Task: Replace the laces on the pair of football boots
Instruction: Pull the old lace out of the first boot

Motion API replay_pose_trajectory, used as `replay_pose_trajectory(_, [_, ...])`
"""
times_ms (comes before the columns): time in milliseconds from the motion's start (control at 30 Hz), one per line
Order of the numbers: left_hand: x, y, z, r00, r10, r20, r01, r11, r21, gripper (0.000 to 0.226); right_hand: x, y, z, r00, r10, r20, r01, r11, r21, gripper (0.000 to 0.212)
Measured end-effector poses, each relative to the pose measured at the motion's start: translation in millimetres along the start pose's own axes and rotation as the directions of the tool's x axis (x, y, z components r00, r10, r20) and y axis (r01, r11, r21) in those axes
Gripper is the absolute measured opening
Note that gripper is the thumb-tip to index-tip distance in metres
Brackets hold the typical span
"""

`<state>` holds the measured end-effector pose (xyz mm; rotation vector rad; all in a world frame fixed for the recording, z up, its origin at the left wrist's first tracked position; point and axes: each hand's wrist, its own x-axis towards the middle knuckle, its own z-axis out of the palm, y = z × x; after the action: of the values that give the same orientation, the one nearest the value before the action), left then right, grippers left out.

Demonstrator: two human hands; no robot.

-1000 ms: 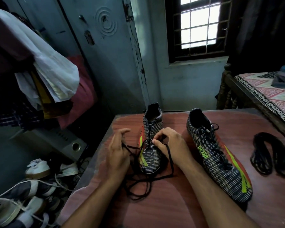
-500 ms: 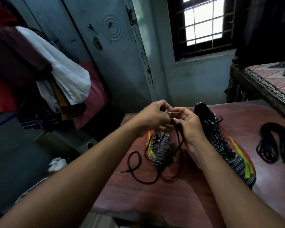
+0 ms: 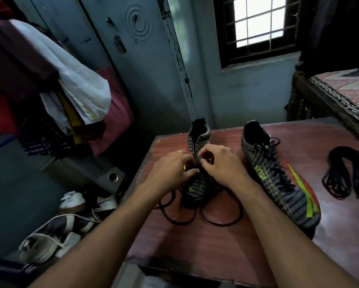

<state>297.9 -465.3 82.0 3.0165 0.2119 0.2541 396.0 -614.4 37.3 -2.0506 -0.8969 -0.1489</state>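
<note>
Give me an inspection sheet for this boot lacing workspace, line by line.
Surface: reddish wooden table, worn at the near edge.
Job's things: two black-and-white patterned football boots; left boot under both hands, its black lace looping loose on the table; right boot laced.
Clutter: bundle of black spare laces at the table's right.
Grippers: left hand and right hand, fingers curled at the left boot's eyelets; exact pinch unclear.
Cables: nothing seen.
Surroundings: hanging clothes, shoes on floor, barred window, patterned bed.
</note>
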Motion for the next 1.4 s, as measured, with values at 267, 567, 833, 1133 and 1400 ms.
replay_pose_trajectory(267, [9.0,-9.0,17.9,0.99,-0.144,0.005,0.134,0.912,-0.388,0.011,-1.1,7.7,1.0,0.992,-0.066,0.11,0.065,0.998,0.008,0.021])
replay_pose_trajectory(567, [-14.6,-15.8,70.3,0.905,-0.163,-0.393,-0.14,0.758,-0.637,0.002,-0.7,4.4,9.8,0.982,-0.174,0.07,0.167,0.982,0.088,0.022])
replay_pose_trajectory(833, [-17.2,-26.9,64.2,0.986,-0.145,-0.079,-0.049,0.198,-0.979,0.007,-1.9,-2.3,9.3,0.983,-0.143,0.115,0.135,0.988,0.074,0.033])
replay_pose_trajectory(1133, [-18.0,-12.9,65.5,0.918,-0.135,-0.372,-0.186,0.683,-0.706,0.029,1.4,7.5,14.1,0.986,-0.154,0.058,0.157,0.987,-0.045,0.011])
replay_pose_trajectory(1400, [-13.2,-12.2,52.7,0.952,-0.082,-0.295,-0.033,0.93,-0.366,0.034,2.5,8.7,7.6,0.973,-0.136,0.189,0.137,0.991,0.009,0.005])
